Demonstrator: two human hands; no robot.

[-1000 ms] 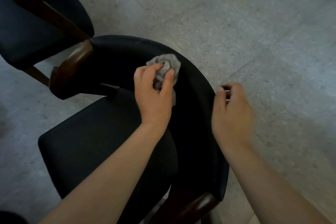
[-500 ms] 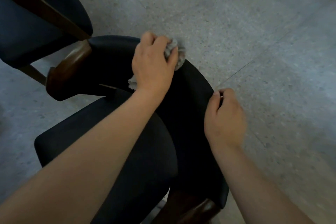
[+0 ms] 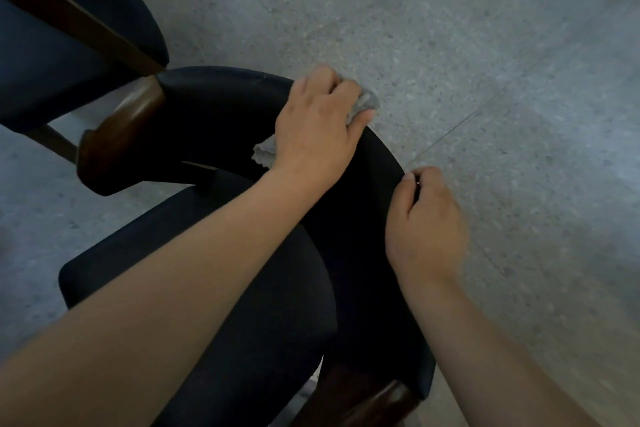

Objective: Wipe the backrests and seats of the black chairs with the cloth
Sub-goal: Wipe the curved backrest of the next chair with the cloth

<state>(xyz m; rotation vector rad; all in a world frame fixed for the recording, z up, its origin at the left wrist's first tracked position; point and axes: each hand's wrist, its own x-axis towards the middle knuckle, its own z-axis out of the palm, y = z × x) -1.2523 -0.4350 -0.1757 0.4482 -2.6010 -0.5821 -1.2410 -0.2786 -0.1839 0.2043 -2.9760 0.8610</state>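
Backrest wipe: I see left hand (image 3: 318,128) clutching cloth (image 3: 367,102) on backrest (image 3: 214,104) top | right hand (image 3: 426,218) curled at rim, grip unclear | next: sweep the curve, then seat (image 3: 284,305)

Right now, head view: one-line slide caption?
Left hand grips grey cloth on the curved black backrest; right hand pinches its rim.

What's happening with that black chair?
A person is wiping it. Their left-hand grip holds a grey cloth on top of the curved black backrest. Their right-hand grip holds the backrest's edge further along. The seat lies under their arms; a second chair stands beside it.
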